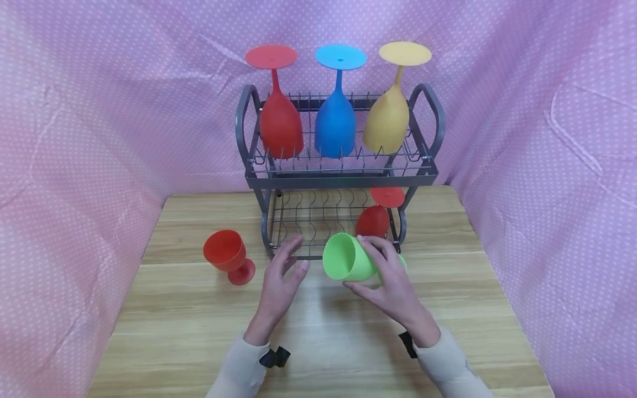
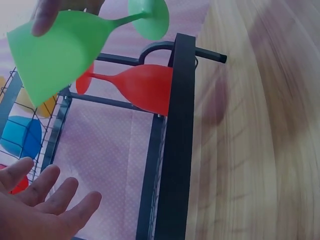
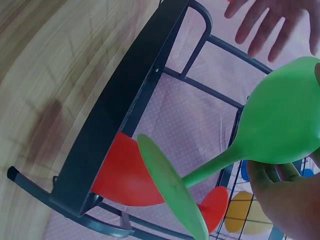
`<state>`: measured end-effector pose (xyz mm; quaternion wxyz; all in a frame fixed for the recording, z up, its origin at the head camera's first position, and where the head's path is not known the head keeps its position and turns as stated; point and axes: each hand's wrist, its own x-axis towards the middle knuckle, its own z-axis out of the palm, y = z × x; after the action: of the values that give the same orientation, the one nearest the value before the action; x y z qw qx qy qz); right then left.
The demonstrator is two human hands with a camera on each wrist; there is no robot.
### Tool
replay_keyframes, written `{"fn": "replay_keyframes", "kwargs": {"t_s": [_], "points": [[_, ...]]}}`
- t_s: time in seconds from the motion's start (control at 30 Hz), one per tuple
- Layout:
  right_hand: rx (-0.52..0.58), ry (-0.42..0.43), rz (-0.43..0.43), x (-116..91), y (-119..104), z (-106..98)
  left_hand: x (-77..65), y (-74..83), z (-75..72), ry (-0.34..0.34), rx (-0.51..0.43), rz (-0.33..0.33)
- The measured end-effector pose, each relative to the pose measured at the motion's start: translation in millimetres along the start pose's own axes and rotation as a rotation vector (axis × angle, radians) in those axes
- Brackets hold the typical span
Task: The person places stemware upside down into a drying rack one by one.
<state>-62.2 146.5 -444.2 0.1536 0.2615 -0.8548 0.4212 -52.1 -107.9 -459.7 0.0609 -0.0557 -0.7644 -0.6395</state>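
Note:
My right hand (image 1: 385,282) grips a green plastic goblet (image 1: 348,258) around its bowl, tilted so the mouth faces left. In the right wrist view the goblet's stem and round foot (image 3: 172,185) stick out past the hand. To the left, my left hand (image 1: 281,290) has its fingers spread and holds nothing; the green goblet is apart from it. Behind both hands stands a two-tier dark dish rack (image 1: 343,181). On its lower tier a red goblet (image 1: 373,221) sits upside down at the right end, partly hidden behind the right hand and the green goblet.
Upside down on the upper tier stand a red goblet (image 1: 281,124), a blue goblet (image 1: 335,121) and a yellow goblet (image 1: 387,119). A short red cup (image 1: 225,251) stands upright on the wooden table (image 1: 189,331), left of the rack. Pink dotted cloth (image 1: 99,110) hangs around the table.

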Motion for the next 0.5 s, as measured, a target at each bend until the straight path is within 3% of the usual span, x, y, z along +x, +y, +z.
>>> {"fn": "replay_keyframes", "kwargs": {"t_s": [0.5], "points": [[-0.183,-0.092,-0.178,12,-3,7,-2.6,11.0,1.9,-0.103,-0.05,0.103]]}}
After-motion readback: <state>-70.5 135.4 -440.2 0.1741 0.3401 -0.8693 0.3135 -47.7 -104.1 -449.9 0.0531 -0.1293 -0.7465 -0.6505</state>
